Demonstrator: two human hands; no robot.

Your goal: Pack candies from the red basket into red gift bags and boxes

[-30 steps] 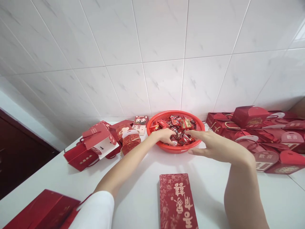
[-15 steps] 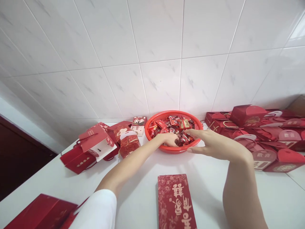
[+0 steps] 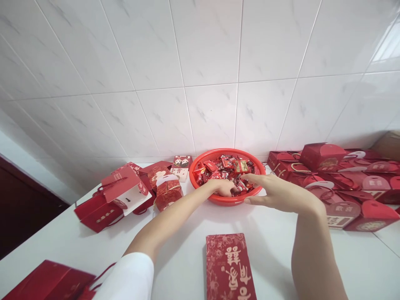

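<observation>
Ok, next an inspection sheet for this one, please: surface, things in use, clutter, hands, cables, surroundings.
Surface: white table, with things along the wall side and in front.
Things in use: red basket by the wall, holding many wrapped sweets.
Clutter: red boxes on the left and right; flat box in front.
Hands: left hand in the basket, fingertips hidden among the sweets, grip unclear; right hand open at the basket's right side, contact unclear.
Cables: nothing seen.
Surroundings: pale tiled wall behind; dark panel at far left.
</observation>
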